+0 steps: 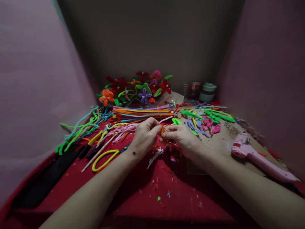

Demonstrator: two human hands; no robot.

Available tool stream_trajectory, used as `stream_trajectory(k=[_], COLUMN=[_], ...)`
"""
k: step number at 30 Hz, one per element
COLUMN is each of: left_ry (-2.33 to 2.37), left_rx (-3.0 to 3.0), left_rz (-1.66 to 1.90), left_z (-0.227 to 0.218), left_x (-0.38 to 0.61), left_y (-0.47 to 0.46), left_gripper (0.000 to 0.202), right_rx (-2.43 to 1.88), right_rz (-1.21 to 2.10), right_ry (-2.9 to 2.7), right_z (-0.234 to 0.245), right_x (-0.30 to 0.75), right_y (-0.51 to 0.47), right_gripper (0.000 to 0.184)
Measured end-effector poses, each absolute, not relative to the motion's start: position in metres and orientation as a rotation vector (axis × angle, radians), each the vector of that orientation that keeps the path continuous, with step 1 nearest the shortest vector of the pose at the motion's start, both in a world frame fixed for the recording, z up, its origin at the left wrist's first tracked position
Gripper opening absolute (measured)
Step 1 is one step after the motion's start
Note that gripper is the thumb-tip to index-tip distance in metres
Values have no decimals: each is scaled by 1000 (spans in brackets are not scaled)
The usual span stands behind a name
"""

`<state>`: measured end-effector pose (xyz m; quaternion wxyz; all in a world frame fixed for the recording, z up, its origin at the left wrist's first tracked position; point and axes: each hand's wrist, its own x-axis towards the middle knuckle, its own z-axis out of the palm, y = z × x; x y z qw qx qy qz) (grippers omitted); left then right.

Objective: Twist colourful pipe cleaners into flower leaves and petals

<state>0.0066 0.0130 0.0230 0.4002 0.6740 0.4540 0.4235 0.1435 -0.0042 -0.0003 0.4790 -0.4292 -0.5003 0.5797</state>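
Between my two hands is an orange pipe cleaner piece, mostly covered by fingers. My left hand pinches it from the left with thumb and forefinger. From the other side, my right hand grips it, fingertips pressed together. How the orange piece is shaped cannot be made out. Just below the hands lies a small bunch of white flower stamens on the red cloth. A bundle of colourful pipe cleaners lies behind the hands, and loose pink pipe cleaners spread to the left.
Yellow-handled scissors and black-and-yellow pliers lie at left. Finished pipe cleaner flowers stand at the back. On the cardboard at right are green leaves, purple pieces and a pink glue gun. A lidded cup stands behind.
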Motion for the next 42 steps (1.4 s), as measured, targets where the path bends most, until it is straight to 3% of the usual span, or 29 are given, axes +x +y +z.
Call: stream_trajectory(k=[6,16,23,29,38,42], left_ry=[1083,1018,1218,930,1092,1131], left_rx=[1543,1772,2050,1609,1572,1562], left_rz=[1108,886,1086,748,760,889], left_z=[24,32,24,29,30,36], left_x=[11,1,3,-7,0,-1], left_y=[11,17,15,24,18,18], left_gripper=[10,14,13,21,20,19], right_rx=[-982,-1135,-1127,-1121,-1231,-1338], right_rz=[1549,1419,1344,1314,1052,1101], right_ry=[-1098,-1214,-1318,-1349,-1530,-1445], right_z=[-1,11,0,3,3,4], right_x=[143,145,146,148,144,141], right_y=[-2,-5,-4,-6,-6,-8], right_gripper=[9,14,13,18,26,21])
